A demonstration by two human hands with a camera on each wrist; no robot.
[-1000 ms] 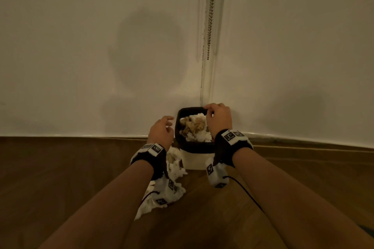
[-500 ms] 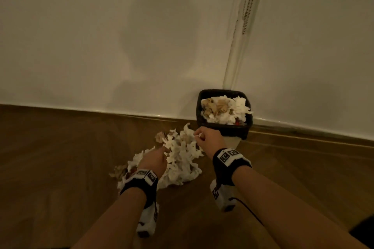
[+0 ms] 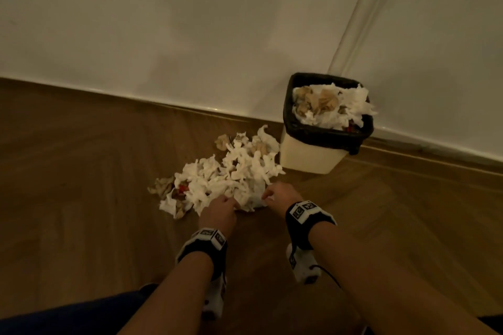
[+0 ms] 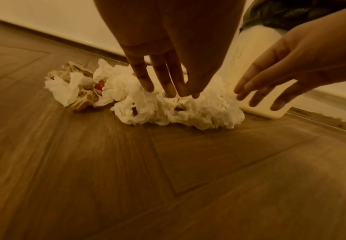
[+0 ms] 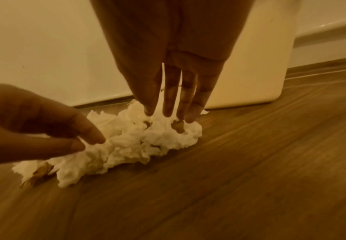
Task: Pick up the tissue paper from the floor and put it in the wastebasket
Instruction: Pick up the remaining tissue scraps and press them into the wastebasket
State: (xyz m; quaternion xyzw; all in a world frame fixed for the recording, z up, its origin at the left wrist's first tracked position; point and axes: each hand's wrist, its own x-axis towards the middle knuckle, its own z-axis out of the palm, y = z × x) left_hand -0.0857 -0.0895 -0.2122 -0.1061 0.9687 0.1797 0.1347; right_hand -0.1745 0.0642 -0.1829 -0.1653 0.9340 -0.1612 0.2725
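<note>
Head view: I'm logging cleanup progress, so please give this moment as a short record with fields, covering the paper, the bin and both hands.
floor pile: crumpled white and brown tissue paper heaped on the wooden floor, beside the bin
bin: cream square wastebasket with black liner against the wall, already heaped with tissue
left hand: straight fingers touching the pile's near edge
right hand: straight fingers reaching down to the pile
lifted: nothing yet

wooden floor (image 3: 81, 198), white wall (image 3: 190, 22)
</note>
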